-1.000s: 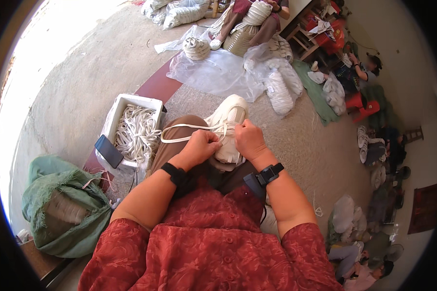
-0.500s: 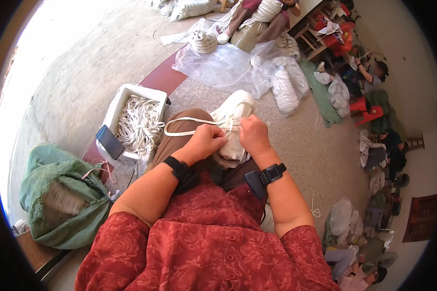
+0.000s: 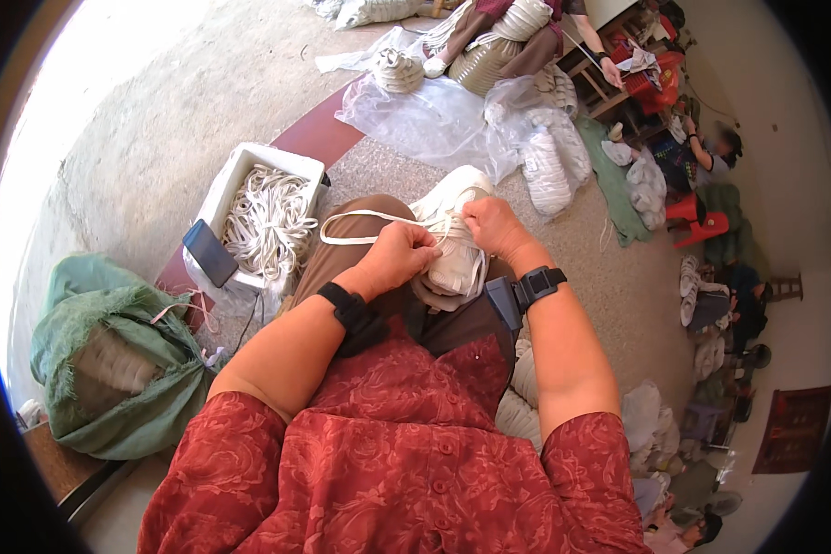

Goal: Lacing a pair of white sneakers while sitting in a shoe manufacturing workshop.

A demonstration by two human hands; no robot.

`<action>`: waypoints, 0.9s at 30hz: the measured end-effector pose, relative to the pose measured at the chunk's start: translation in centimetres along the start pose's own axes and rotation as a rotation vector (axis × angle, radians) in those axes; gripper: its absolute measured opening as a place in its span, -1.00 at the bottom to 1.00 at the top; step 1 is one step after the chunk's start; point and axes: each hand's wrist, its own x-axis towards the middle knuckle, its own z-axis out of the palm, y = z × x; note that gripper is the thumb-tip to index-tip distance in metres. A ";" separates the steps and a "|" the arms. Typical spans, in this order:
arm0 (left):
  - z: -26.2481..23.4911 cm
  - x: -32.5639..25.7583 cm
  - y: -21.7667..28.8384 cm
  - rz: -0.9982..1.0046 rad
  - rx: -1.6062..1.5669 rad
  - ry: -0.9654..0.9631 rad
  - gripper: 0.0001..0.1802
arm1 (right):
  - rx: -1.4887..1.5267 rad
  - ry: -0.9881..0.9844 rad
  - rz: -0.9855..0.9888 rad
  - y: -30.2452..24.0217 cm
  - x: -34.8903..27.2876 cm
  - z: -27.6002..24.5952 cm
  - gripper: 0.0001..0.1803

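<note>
Head view, the only one. A white open box (image 3: 220, 198) sits at ten o'clock from the hands, a long rectangle heaped with loose white laces (image 3: 266, 222); a dark flat phone (image 3: 210, 253) leans on its near rim. At eight o'clock a green sack (image 3: 111, 355) lies slumped and open-mouthed, its contents a dull blur. At twelve o'clock clear plastic sheeting (image 3: 425, 115) spreads over the floor, with white bundles (image 3: 545, 166) at one o'clock beside it. No label on any of these can be made out.

The white shoe (image 3: 457, 263) rests on the person's lap at the picture's middle, its long axis running from six to twelve o'clock, the toe pointing away toward twelve. A white lace (image 3: 369, 217) runs out from it toward nine o'clock in a flat loop.

The left hand (image 3: 399, 258) lies on the shoe's near-left side, fingers pinched narrow on the lace. The right hand (image 3: 491, 224) sits at the shoe's upper right, fingers curled close on the lace at the eyelets; the exact pinch is hidden under the knuckles. Each wrist bears a black band (image 3: 537, 284).

Much of the shoe is covered by both hands, its heel lost behind the left wrist. Other people at one and three o'clock are cut off and bent by the rim.
</note>
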 end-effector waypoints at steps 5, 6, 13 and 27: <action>0.1 0.2 0.3 -0.005 0.010 -0.007 -0.89 | 0.206 0.043 0.060 0.8 -0.3 0.2 -0.91; 0.1 0.2 0.1 -0.009 -0.004 -0.005 -0.90 | 0.207 0.042 0.060 0.5 -0.4 -0.1 -0.91; -0.4 0.0 0.4 -0.093 -0.516 0.150 -0.92 | 0.704 0.173 -0.297 -10.0 -3.7 -8.5 -0.89; 0.7 0.6 1.0 -0.066 -0.294 0.156 -0.97 | 2.148 -0.108 -1.011 -22.3 -12.6 -12.5 -0.71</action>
